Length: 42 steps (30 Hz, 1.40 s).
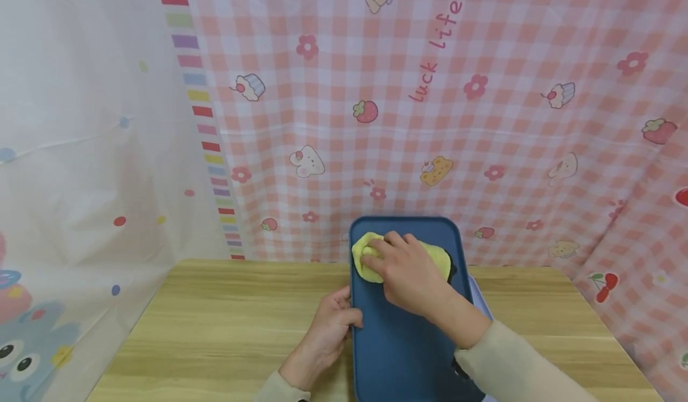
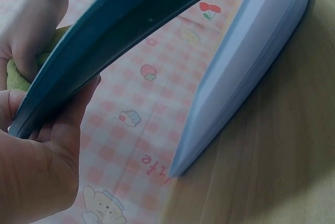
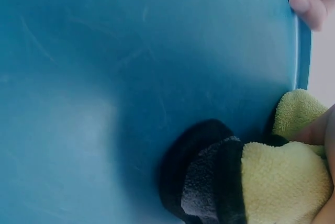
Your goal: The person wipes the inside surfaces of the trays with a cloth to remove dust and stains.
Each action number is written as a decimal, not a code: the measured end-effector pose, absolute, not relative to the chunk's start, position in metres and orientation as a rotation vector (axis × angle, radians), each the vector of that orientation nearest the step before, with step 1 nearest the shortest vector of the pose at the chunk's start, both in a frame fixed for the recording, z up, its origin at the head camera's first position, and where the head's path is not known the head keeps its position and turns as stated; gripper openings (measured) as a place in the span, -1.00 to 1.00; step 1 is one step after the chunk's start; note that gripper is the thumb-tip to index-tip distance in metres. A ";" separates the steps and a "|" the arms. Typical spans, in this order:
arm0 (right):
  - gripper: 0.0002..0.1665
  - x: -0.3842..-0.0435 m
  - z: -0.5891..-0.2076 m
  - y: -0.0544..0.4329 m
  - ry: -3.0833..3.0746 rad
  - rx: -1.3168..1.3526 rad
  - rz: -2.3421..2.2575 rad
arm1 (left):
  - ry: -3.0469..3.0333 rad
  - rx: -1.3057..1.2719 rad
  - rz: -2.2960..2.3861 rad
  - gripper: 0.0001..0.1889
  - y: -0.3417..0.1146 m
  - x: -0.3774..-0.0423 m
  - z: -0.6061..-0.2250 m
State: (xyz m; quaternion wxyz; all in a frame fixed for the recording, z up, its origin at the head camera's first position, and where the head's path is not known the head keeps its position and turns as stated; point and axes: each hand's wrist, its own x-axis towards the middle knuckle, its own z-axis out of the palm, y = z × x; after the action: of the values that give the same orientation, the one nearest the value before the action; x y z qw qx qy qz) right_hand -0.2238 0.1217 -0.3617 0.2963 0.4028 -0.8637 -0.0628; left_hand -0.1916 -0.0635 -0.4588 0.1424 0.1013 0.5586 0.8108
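A dark blue rectangular tray [image 1: 408, 354] with a raised rim is held up above the table. My left hand [image 1: 330, 324] grips its left edge, thumb over the rim and fingers beneath, as the left wrist view also shows. Near the tray's far end, my right hand [image 1: 411, 273] holds a bunched yellow cloth [image 1: 368, 270] against the inner surface. In the right wrist view the cloth [image 3: 282, 182] shows a dark grey side with a black border. Light scratch-like marks run over the tray's surface [image 3: 146, 51] there.
Below the blue tray, a pale lilac tray [image 2: 246, 41] lies on the wooden table [image 1: 242, 318]. A pink checked curtain [image 1: 333, 91] hangs behind the table, and a white patterned sheet [image 1: 97, 151] hangs at the left.
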 end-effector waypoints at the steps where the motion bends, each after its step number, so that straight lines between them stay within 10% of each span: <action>1: -0.52 -0.226 -0.361 0.121 -2.297 1.067 -0.167 | 1.610 0.290 2.341 -0.25 -0.064 -0.192 -0.459; 42: -0.62 -0.250 -0.341 0.179 -2.356 0.933 -0.218 | 1.569 0.294 2.371 -0.29 -0.066 -0.192 -0.455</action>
State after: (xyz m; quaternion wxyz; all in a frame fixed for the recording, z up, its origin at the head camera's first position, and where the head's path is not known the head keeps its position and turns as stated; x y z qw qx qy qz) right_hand -0.2497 0.1786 -0.3410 0.2946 0.3504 -0.8853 -0.0821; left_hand -0.1920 -0.0657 -0.4554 0.1413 0.1019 0.5435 0.8212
